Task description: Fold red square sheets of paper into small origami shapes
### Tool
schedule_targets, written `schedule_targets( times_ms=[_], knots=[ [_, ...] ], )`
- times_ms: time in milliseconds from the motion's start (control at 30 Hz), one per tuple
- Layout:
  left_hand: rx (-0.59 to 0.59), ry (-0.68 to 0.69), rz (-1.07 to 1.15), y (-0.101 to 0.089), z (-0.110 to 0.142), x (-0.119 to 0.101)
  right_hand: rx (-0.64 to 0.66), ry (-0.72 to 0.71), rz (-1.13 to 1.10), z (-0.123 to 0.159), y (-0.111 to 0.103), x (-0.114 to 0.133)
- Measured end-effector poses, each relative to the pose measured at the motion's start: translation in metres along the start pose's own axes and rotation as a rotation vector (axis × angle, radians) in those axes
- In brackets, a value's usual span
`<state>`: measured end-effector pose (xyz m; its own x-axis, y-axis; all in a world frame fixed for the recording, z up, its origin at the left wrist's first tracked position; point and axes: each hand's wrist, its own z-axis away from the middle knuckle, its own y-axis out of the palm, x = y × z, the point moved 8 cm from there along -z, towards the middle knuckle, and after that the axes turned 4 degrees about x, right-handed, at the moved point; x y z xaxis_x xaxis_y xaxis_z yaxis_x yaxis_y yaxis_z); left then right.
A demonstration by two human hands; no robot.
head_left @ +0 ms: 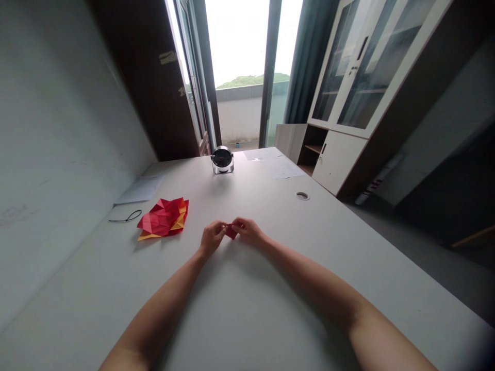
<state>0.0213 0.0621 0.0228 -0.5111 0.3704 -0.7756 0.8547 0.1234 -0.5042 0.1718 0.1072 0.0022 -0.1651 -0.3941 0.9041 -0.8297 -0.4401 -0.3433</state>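
My left hand (212, 238) and my right hand (248, 232) meet over the middle of the white table (270, 288). Both pinch a small folded red paper piece (231, 231) between their fingertips, just above the tabletop. Most of the piece is hidden by my fingers. To the left lies a stack of creased red and orange paper sheets (164, 218), flat on the table and well apart from my hands.
A small black desk fan (222, 159) stands at the far side. White papers (139, 189) and a thin black loop (126, 217) lie by the left wall. More sheets (276, 164) and a cable hole (302, 196) sit far right. Cabinets stand beyond the table's right edge.
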Motion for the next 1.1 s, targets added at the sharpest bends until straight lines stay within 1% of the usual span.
schedule_targets(
  times_ms=[267,533,767,967,1100],
  knots=[
    [-0.009,-0.002,0.016,0.001,0.0,0.004,-0.024,-0.007,0.009,0.001,-0.002,0.002],
    [-0.002,-0.048,0.119,0.0,0.0,0.006,-0.056,-0.039,0.003,0.0,-0.005,0.003],
    [-0.084,-0.131,0.247,-0.004,-0.002,0.014,-0.131,-0.047,-0.035,0.001,-0.013,0.008],
    [-0.155,-0.139,0.269,-0.01,-0.002,0.024,-0.171,-0.002,-0.117,0.001,-0.017,0.004],
    [-0.214,-0.162,0.306,-0.015,-0.002,0.033,-0.213,-0.003,-0.126,0.001,-0.021,0.001]
  ],
)
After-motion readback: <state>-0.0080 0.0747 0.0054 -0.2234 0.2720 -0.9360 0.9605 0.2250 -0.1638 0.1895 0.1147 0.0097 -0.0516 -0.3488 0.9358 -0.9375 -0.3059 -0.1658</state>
